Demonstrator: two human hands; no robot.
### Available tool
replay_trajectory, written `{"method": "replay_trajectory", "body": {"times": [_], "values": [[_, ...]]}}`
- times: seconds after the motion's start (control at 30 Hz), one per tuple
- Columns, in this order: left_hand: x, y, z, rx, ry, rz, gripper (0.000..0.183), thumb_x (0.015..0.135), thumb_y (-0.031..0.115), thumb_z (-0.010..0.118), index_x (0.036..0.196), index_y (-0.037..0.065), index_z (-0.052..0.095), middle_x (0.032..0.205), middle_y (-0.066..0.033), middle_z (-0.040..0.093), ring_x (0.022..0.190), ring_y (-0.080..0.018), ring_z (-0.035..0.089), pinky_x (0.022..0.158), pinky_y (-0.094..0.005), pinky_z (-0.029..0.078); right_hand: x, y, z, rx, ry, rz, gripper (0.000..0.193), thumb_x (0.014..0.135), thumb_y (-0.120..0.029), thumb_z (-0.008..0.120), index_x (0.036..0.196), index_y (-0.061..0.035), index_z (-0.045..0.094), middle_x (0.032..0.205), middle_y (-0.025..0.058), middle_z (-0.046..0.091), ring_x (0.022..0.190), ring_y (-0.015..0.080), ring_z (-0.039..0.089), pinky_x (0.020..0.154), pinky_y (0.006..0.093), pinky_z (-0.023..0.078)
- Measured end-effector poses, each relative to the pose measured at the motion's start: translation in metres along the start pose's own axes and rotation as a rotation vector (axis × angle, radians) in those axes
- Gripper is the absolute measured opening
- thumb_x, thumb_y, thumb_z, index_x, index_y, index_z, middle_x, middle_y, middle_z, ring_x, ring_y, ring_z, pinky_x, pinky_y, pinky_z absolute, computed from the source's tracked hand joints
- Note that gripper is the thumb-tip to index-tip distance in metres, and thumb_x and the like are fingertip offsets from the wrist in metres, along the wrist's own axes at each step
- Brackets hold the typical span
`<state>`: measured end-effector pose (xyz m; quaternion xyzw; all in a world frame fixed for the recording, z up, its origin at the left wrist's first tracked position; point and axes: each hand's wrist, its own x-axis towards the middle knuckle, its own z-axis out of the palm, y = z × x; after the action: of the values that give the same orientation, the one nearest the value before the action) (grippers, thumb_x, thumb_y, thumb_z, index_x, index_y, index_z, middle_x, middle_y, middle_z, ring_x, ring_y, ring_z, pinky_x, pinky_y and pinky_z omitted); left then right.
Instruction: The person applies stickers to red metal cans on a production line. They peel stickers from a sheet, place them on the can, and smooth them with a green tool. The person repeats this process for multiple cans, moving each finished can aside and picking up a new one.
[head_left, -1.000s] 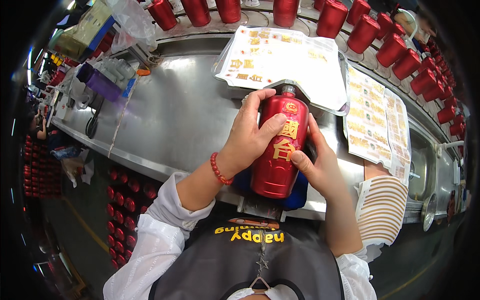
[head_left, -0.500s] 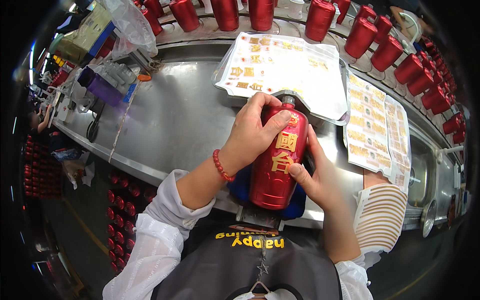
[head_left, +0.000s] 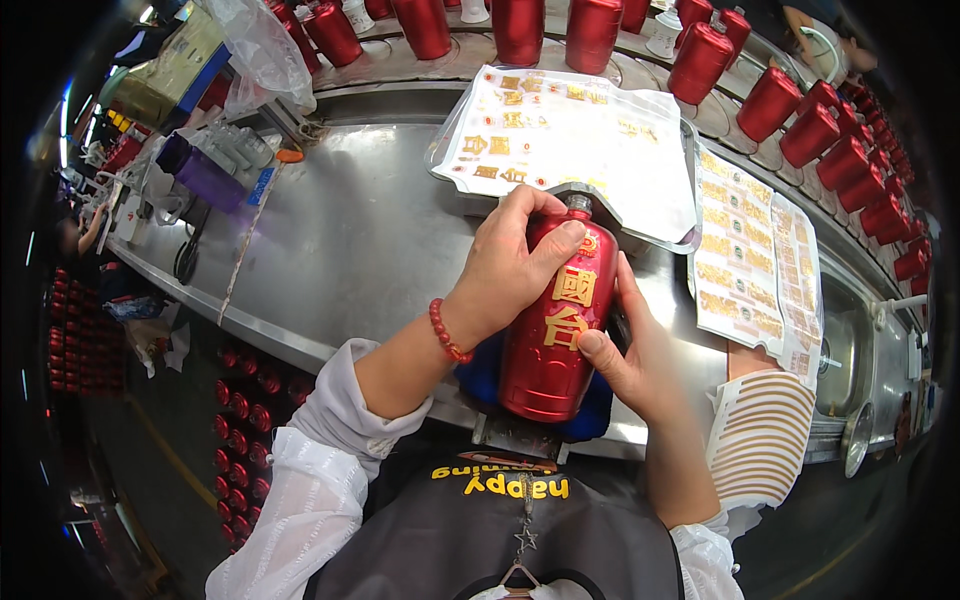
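Note:
A red bottle [head_left: 545,370] with raised gold characters and a clear neck lies tilted in front of me, its neck pointing away. Under its lower end is a blue cloth [head_left: 590,415]. My left hand [head_left: 515,255] wraps the upper left side, its thumb pressed on the front near the round gold emblem. With my right hand [head_left: 635,355] I hold the lower right side, thumb tip on the front beside the lowest gold character. The fingers behind the bottle are partly hidden.
Sheets of gold character stickers [head_left: 590,130] lie on a tray beyond the bottle; more sticker sheets [head_left: 735,250] lie to the right. Red bottles [head_left: 517,30] line the curved conveyor behind. A purple bottle [head_left: 200,172] and orange-handled tool [head_left: 289,156] are at left; a sink [head_left: 850,345] is at right.
Along the conveyor, the red bottles have shifted to the left. Both my hands keep nearly the same grip on the bottle; its position has barely changed.

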<state>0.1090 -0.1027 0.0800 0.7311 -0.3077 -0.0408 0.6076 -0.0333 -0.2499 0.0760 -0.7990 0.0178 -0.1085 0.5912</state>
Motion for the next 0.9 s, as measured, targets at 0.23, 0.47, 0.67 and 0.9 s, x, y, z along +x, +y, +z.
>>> {"method": "replay_trajectory", "body": {"times": [0.23, 0.47, 0.67, 0.9], "values": [[0.003, 0.004, -0.001, -0.068, -0.033, -0.083, 0.038, 0.093, 0.033, 0.071, 0.107, 0.0, 0.059, 0.103, -0.0155, 0.067, 0.095, -0.0267, 0.065, 0.087, -0.0378, 0.052, -0.001, 0.002, 0.0, 0.003, 0.007, 0.006, 0.1, 0.09, -0.044, 0.075, 0.154, 0.0128, 0.023, 0.145, 0.0315, 0.05, 0.136, 0.0318, 0.051, 0.11, 0.0371, 0.041], [0.003, 0.002, 0.0, 0.042, -0.011, 0.02, 0.039, 0.092, 0.032, 0.072, 0.108, 0.0, 0.057, 0.104, -0.0165, 0.066, 0.097, -0.0289, 0.064, 0.089, -0.0393, 0.051, 0.0, 0.002, 0.0, 0.033, -0.002, 0.01, 0.1, 0.09, -0.043, 0.076, 0.154, 0.0119, 0.023, 0.147, 0.0303, 0.049, 0.137, 0.0307, 0.05, 0.111, 0.0366, 0.04], [0.002, -0.001, 0.001, -0.012, -0.013, -0.012, 0.035, 0.093, 0.03, 0.069, 0.107, 0.0, 0.058, 0.101, -0.0157, 0.066, 0.095, -0.0261, 0.064, 0.088, -0.0379, 0.051, -0.001, 0.002, 0.001, 0.005, -0.003, -0.008, 0.095, 0.091, -0.04, 0.075, 0.154, 0.0116, 0.025, 0.148, 0.03, 0.048, 0.138, 0.0309, 0.049, 0.112, 0.0371, 0.04], [0.001, 0.008, -0.001, -0.043, -0.034, -0.05, 0.029, 0.096, 0.026, 0.067, 0.105, 0.0, 0.058, 0.099, -0.0133, 0.066, 0.092, -0.0216, 0.063, 0.086, -0.0347, 0.051, 0.01, -0.013, -0.031, 0.302, 0.275, -0.022, 0.051, 0.101, -0.005, 0.059, 0.146, 0.0082, 0.041, 0.127, 0.0224, 0.064, 0.11, 0.0213, 0.067, 0.084, 0.0295, 0.059]]}}
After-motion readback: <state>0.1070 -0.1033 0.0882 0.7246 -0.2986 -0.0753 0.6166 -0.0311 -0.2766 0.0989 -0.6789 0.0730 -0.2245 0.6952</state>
